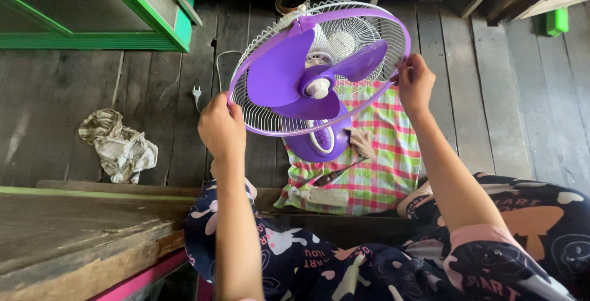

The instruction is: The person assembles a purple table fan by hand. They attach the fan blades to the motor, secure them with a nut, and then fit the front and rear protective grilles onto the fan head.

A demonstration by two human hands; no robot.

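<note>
Counted on the wooden floor [61,98]: one purple fan [316,80], with three blades visible and one white wire guard [270,120] behind them. One checked cloth [381,153] of green, pink and white under the fan's base. One crumpled rag [120,147] near the floor's left edge. One white plug [196,92] on one white cord [220,67]. One screwdriver-like tool [335,175] and one whitish oblong piece [322,196] on the cloth's near edge. One green object [557,21] at the far right corner. Two hands on the fan rim: left hand [221,129], right hand [415,83].
</note>
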